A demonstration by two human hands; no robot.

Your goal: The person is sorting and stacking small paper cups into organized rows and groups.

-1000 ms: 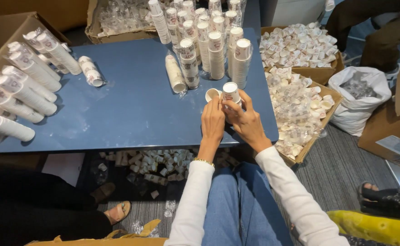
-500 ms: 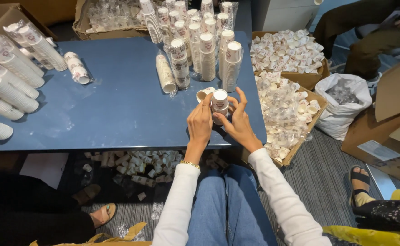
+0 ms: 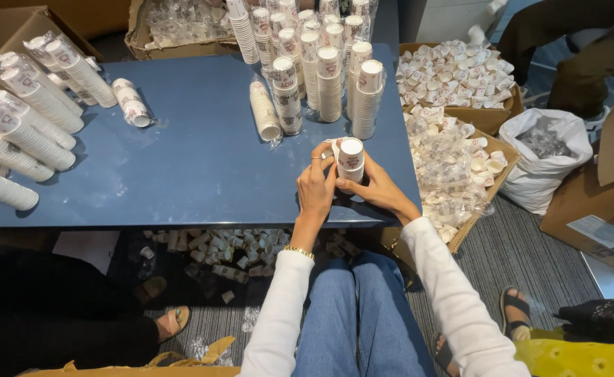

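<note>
A blue desk [image 3: 181, 160] fills the middle of the view, standing on grey carpet. At its far left edge lie sleeves of stacked paper cups [image 3: 24, 126] on their sides, wrapped in clear film, beside a brown cardboard box [image 3: 0, 28]. A short wrapped sleeve [image 3: 131, 102] lies alone further in. Toward the far right of the desk stand upright cup stacks [image 3: 328, 70], with one stack lying on its side [image 3: 265, 112] just in front of them. Under the desk, loose cups [image 3: 230, 248] are scattered on the floor. Right of the desk sit open cartons of loose cups [image 3: 454, 77], a white plastic bag [image 3: 541, 157], and more cardboard.

Compared with half a second ago, the hands sit in much the same spot at the near edge of the desk; the held stack has been pulled slightly closer to the person, and the view has shifted a little.

The left hand [image 3: 315, 187] and right hand [image 3: 377, 190] meet at the near right edge of the desk around a small stack of cups [image 3: 351, 159]. The left hand's fingers are curled against the stack's left side, together with a loose cup [image 3: 329, 148] just behind them; the right hand's fingers wrap it from below and the right, clamped on it. The stack's long axis runs nearly upright, tilted slightly toward the camera, with its white mouth pointing up.
</note>
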